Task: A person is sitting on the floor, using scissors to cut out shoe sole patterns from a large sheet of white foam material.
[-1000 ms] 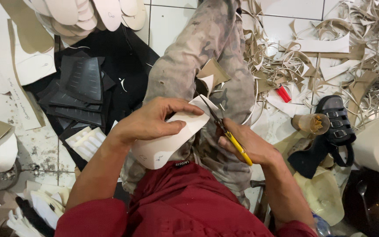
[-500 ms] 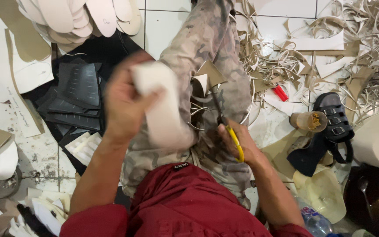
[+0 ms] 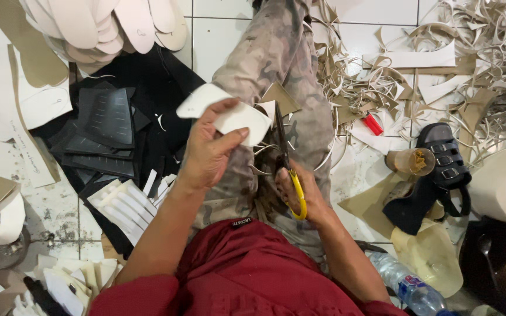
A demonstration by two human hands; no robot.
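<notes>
We look straight down on a person seated on a white tiled floor [image 3: 229,35], one leg in camouflage trousers [image 3: 276,64] stretched forward.

Left hand [image 3: 209,149]: raised over the thigh, fingers and thumb clamped on a white insole-shaped cutout [image 3: 229,111]. The cutout is held roughly level, one end poking out past the knuckles to the left, the other toward the scissors.

Right hand [image 3: 300,193]: lower, resting near the lap, closed around yellow-handled scissors [image 3: 288,164]. The blades point up and away from the body, their tips just beside the right edge of the cutout; we cannot tell whether they touch it, nor whether the blades are parted.

The two hands are near each other but apart.

Around them:
- Heap of beige trimmings [image 3: 417,76] at upper right.
- Stack of white soles [image 3: 106,23] at upper left.
- Dark ribbed sheets [image 3: 103,126] left of the leg.
- Black sandal [image 3: 440,161] to the right, a small cup [image 3: 408,161] just beside it.
- Small red object [image 3: 373,124] near the trimmings.
- Plastic water bottle [image 3: 408,287] at lower right.
</notes>
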